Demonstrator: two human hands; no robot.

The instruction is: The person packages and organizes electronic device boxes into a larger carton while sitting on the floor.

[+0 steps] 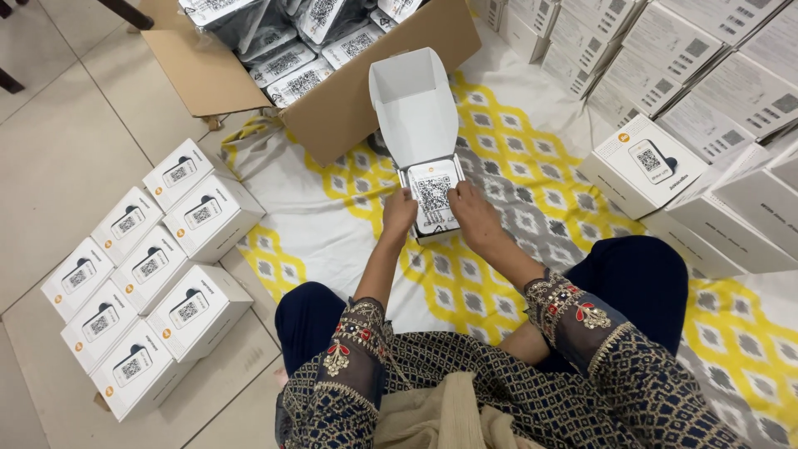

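Person sits on a yellow-grey patterned sheet [515, 150], embroidered sleeves nearest the camera. Left hand [400, 213] and right hand [474, 214] both rest on a code-printed device [434, 195] seated in a small white box [428, 204], fingers curled around the device's near corners, pressing it down. Box lid [413, 104] stands open, tilted away. Near left: closed white boxes [150, 270] in rows on the floor. Right: more white boxes stacked [690, 91]. Far: open cardboard carton [332, 100] holding bagged units [287, 37].
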